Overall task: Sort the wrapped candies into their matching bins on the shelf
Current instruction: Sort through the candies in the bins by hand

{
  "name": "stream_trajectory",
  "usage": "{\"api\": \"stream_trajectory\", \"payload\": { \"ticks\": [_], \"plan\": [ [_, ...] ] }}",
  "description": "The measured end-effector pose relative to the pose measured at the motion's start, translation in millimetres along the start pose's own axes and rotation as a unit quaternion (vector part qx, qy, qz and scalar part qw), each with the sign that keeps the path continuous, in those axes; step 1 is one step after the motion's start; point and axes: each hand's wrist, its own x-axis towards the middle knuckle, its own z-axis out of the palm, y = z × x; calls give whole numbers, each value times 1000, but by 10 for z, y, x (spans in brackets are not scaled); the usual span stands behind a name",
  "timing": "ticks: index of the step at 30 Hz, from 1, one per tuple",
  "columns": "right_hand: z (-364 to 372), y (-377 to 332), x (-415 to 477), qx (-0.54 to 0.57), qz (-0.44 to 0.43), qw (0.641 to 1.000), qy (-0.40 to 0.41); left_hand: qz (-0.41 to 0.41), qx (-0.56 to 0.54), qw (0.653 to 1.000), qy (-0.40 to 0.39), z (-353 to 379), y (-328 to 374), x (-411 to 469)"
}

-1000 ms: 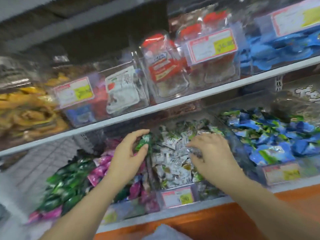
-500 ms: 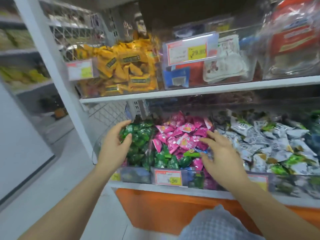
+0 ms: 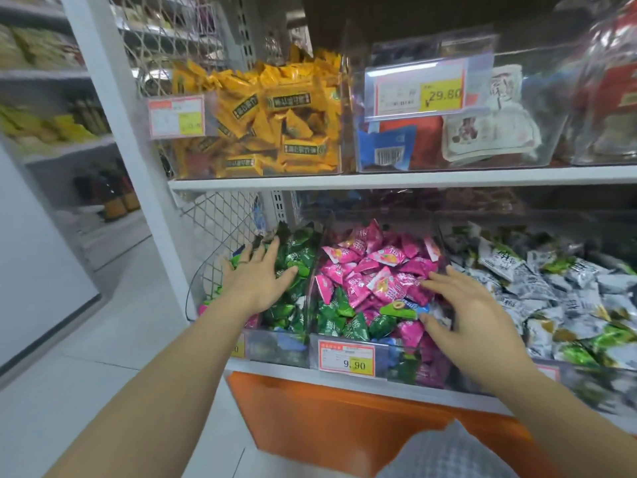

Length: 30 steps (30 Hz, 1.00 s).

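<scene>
Though mostly pink, bin (image 3: 400, 367) with greens (image 3: 344, 322).

Entry to the lower bins (image 3: 275, 348) is over their low front walls from 6 o'clock. The upper shelf (image 3: 413, 177) caps the gap at 12 o'clock; wire mesh (image 3: 220, 229) (left end) blocks 9 o'clock.

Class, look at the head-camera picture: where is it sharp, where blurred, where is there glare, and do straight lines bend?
Head view: sharp in the middle, where the 9.90 tag and pink candies read clearly; smeared at the right edge over the white candies; pale glare across the 29.80 tag; the white post leans from the wide lens; light flat, shadows soft.
</scene>
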Motion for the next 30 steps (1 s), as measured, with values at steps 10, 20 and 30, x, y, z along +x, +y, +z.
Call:
{"api": "stream_trajectory", "payload": {
  "ticks": [10, 20, 30],
  "plan": [
    [-295, 16, 27, 67, 1, 997, -45, -6, -47, 994, 98, -193, 125, -182],
    [-1090, 641, -237, 87, 39, 995, 30, 295, -130, 930, 177, -395, 1612, -676],
    [-1794, 2027, -783, 40, 162, 971, 173, 442, -142, 878, 119, -373, 3306, -699]
  ]
}}
